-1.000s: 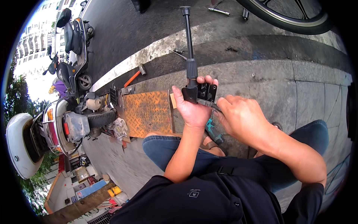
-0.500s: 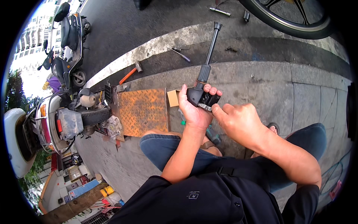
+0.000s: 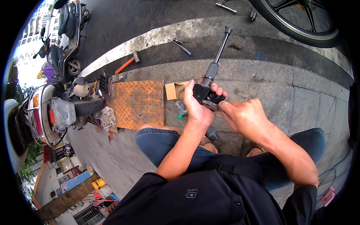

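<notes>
In front of my lap I hold up a black tool (image 3: 212, 71) with a blocky housing, a ribbed collar and a long metal rod that ends in a flared dark tip. My left hand (image 3: 201, 108) wraps round the housing from below, fingers curled over its far side. The rod tilts away and slightly right. My right hand (image 3: 247, 118) is closed in a pinch at a silver part (image 3: 210, 105) on the housing's near edge. What its fingertips grip there is mostly hidden.
Left of my knees lies a rusty orange treadplate (image 3: 138, 103), with an open cardboard box (image 3: 176, 90) beside it. A hammer (image 3: 127, 64), a screwdriver (image 3: 182, 48) and a socket extension bar (image 3: 226, 8) lie beyond. A wheel (image 3: 300, 22) stands far right; scooters (image 3: 62, 112) stand left.
The tool and both hands have shifted slightly right in the picture, and the rod leans further right. My hands keep the same hold. The surroundings have shifted with the view.
</notes>
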A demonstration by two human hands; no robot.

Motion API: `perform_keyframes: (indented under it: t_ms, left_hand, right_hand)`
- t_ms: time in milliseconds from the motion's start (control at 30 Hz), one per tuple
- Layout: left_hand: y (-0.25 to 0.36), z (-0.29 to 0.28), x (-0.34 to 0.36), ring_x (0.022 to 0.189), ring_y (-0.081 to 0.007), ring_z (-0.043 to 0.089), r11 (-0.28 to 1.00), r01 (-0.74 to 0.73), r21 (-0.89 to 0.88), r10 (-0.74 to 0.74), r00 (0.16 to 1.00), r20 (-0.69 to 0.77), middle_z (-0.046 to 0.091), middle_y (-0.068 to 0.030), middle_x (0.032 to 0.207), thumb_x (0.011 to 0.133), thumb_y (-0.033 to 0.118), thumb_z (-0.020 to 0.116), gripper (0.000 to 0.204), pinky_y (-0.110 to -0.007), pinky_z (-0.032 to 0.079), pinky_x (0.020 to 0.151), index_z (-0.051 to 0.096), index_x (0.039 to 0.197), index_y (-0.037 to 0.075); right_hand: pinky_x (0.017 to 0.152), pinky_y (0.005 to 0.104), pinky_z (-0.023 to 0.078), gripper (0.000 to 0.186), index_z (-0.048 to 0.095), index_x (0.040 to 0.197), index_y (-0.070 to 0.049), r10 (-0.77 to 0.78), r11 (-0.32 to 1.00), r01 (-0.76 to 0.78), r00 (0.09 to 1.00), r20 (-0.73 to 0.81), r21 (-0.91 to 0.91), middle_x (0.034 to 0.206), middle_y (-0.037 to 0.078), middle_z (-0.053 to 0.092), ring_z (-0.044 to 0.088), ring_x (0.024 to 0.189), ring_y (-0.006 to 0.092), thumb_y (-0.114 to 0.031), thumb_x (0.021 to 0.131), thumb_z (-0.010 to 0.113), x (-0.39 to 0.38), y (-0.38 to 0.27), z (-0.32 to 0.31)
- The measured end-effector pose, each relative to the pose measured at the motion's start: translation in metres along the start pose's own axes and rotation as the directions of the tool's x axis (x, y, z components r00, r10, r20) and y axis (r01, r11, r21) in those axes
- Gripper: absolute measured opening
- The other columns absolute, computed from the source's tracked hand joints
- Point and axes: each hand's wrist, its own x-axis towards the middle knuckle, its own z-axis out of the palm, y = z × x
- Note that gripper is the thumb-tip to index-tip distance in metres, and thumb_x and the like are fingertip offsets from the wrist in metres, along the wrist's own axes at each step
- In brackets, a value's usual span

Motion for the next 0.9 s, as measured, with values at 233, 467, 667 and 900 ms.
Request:
perform_keyframes:
  t_ms: [233, 467, 667, 900]
  left_hand:
    - [0.004, 0.005, -0.001, 0.077, -0.024, 0.058, 0.999, 0.009, 0.035, -0.009, 1.0, 0.022, 0.057, -0.0099, 0.079, 0.098, 0.047, 0.037, 0.05, -0.044, 0.051, 0.08, 0.046, 0.125, 0.005]
    - [0.002, -0.003, 0.008, 0.068, -0.0242, 0.057, 0.985, 0.022, 0.169, -0.025, 1.0, 0.016, 0.058, -0.0108, 0.076, 0.097, 0.055, 0.036, 0.065, -0.042, 0.05, 0.074, 0.048, 0.129, 0.0]
    - [0.009, -0.007, 0.01, 0.069, -0.0219, 0.06, 0.984, -0.039, 0.174, 0.035, 0.999, 0.027, 0.061, -0.0088, 0.082, 0.098, 0.051, 0.037, 0.062, -0.039, 0.052, 0.067, 0.049, 0.128, -0.001]
    - [0.01, 0.015, -0.001, 0.073, -0.0223, 0.066, 0.976, -0.058, 0.211, 0.071, 0.996, -0.051, 0.065, -0.0099, 0.087, 0.098, 0.047, 0.041, 0.059, -0.04, 0.057, 0.07, 0.05, 0.129, -0.003]
  right_hand:
    - [0.046, 0.0384, 0.049, 0.017, 0.057, 0.09, -0.008, 0.034, 0.999, -0.033, 0.999, -0.017, 0.025, 0.066, 0.006, 0.062, 0.064, 0.056, 0.0251, -0.016, 0.081, 0.07, -0.008, 0.003, 0.003]
    - [0.052, 0.0421, 0.049, 0.02, 0.06, 0.099, -0.007, 0.21, 0.969, -0.211, 0.978, 0.021, 0.129, 0.073, 0.011, 0.065, 0.064, 0.061, 0.0317, -0.013, 0.083, 0.071, -0.017, -0.007, 0.018]
    - [0.055, 0.0421, 0.049, 0.019, 0.061, 0.103, -0.005, 0.252, 0.946, -0.227, 0.964, -0.085, 0.231, 0.076, 0.014, 0.065, 0.065, 0.066, 0.0346, -0.011, 0.086, 0.069, -0.011, -0.013, 0.033]
    - [0.053, 0.042, 0.048, 0.019, 0.062, 0.102, -0.004, 0.353, 0.897, -0.309, 0.931, -0.092, 0.316, 0.069, 0.017, 0.062, 0.063, 0.06, 0.0358, -0.01, 0.085, 0.071, -0.016, -0.027, 0.039]
